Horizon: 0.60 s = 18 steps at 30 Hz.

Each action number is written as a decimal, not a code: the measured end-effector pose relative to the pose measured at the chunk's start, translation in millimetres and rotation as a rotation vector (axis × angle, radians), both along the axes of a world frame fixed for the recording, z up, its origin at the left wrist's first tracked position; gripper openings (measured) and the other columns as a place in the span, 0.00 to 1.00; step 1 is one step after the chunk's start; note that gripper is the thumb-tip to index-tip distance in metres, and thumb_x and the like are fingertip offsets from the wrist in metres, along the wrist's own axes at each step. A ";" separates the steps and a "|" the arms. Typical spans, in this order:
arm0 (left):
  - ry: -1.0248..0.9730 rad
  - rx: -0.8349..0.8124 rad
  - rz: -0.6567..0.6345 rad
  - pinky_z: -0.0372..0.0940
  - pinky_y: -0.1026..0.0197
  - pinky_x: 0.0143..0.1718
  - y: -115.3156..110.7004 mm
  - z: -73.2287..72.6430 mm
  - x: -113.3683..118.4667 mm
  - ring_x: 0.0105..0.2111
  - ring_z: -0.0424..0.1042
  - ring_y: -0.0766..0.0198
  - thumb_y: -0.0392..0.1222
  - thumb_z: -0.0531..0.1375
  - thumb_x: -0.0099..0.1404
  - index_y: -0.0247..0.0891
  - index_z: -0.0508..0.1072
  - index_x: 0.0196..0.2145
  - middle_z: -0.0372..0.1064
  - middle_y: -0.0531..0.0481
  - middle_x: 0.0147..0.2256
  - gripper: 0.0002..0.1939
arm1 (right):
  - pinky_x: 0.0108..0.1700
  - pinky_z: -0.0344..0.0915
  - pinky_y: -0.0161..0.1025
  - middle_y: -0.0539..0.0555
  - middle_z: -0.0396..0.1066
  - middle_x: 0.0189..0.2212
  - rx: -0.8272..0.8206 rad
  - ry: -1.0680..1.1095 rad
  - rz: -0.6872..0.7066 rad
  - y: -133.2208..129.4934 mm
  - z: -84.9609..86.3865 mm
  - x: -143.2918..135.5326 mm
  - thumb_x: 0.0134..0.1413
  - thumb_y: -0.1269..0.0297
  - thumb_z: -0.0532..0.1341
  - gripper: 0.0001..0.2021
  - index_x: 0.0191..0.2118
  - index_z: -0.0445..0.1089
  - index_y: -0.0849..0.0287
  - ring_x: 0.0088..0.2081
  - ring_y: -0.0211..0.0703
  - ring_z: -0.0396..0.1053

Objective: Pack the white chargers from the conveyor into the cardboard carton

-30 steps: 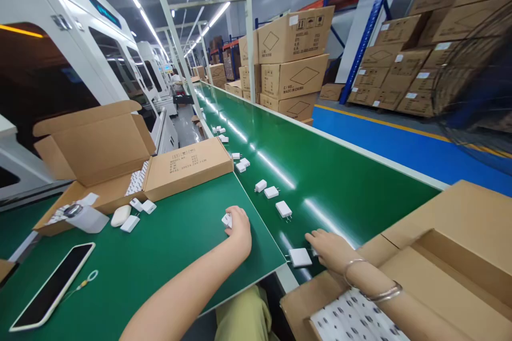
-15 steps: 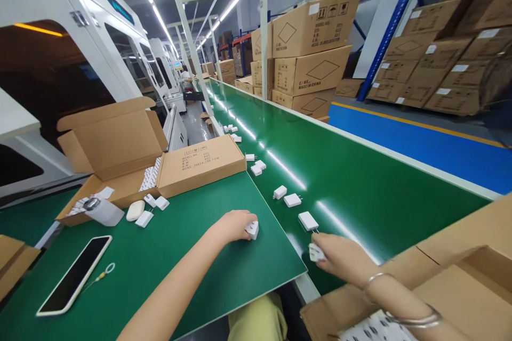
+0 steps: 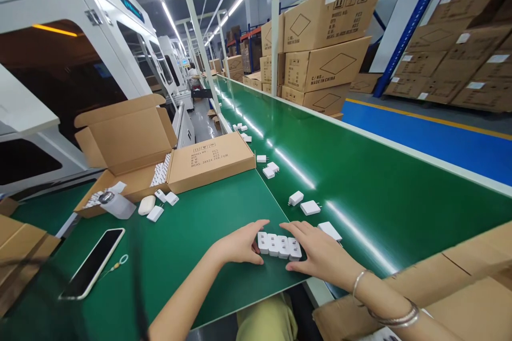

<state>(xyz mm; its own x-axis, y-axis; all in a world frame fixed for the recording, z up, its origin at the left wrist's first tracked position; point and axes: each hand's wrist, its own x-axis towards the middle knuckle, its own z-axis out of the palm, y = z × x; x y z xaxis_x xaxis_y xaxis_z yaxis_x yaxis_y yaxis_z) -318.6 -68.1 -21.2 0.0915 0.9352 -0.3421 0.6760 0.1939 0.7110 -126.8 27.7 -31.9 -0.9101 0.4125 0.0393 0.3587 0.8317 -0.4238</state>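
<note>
Several white plug chargers [image 3: 279, 245] stand side by side in a short row on the green table, prongs facing up. My left hand [image 3: 242, 242] is at the row's left end, thumb and forefinger spread apart. At the other end is my right hand [image 3: 314, 248], its fingers stretched out and its thumb close against the last charger. Both hands flank the row without wrapping round it; exact fingertip contact is hard to tell. Just beyond the right hand, another white charger [image 3: 330, 231] lies on the green conveyor belt [image 3: 360, 181].
More chargers [image 3: 310, 208] lie along the belt's near side. On the table are an open carton [image 3: 124, 133], a closed flat carton [image 3: 212, 160], a bottle [image 3: 118, 205], loose chargers [image 3: 155, 213] and a phone [image 3: 94, 264]. A cardboard box [image 3: 440, 287] stands at lower right.
My right hand has come left from the belt to the table, and its charger now stands in the row. My left hand has opened from its charger. The view has shifted slightly.
</note>
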 end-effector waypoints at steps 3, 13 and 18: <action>-0.054 -0.061 0.115 0.64 0.65 0.35 -8.5 -7.8 -9.0 0.34 0.68 0.66 0.29 0.51 0.52 0.38 0.61 0.47 0.67 0.49 0.39 0.23 | 0.37 0.61 0.45 0.60 0.66 0.42 0.132 -0.017 0.082 -8.3 10.1 -15.0 0.49 0.55 0.59 0.23 0.50 0.58 0.60 0.43 0.54 0.64; 0.064 0.005 0.198 0.62 0.66 0.32 1.0 -23.5 -3.6 0.28 0.67 0.67 0.30 0.46 0.54 0.38 0.64 0.28 0.67 0.54 0.26 0.10 | 0.31 0.64 0.42 0.52 0.67 0.31 0.288 -0.151 0.057 -23.6 -4.4 -54.2 0.56 0.49 0.54 0.20 0.45 0.63 0.61 0.29 0.41 0.66; 0.247 0.096 0.405 0.63 0.66 0.35 59.0 -9.2 10.2 0.34 0.70 0.68 0.29 0.41 0.59 0.37 0.65 0.38 0.70 0.49 0.34 0.16 | 0.31 0.63 0.41 0.53 0.68 0.29 0.156 -0.067 0.005 -24.4 9.4 -24.8 0.54 0.51 0.56 0.18 0.43 0.63 0.61 0.30 0.45 0.67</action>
<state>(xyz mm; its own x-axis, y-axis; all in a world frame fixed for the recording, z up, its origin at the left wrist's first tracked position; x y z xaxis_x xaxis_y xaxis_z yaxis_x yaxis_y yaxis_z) -308.3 -9.2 -30.4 -0.3599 0.9071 -0.2185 0.7100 0.4182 0.5666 -151.6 3.3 -22.5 -0.9150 0.4013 0.0412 0.3773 0.8874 -0.2649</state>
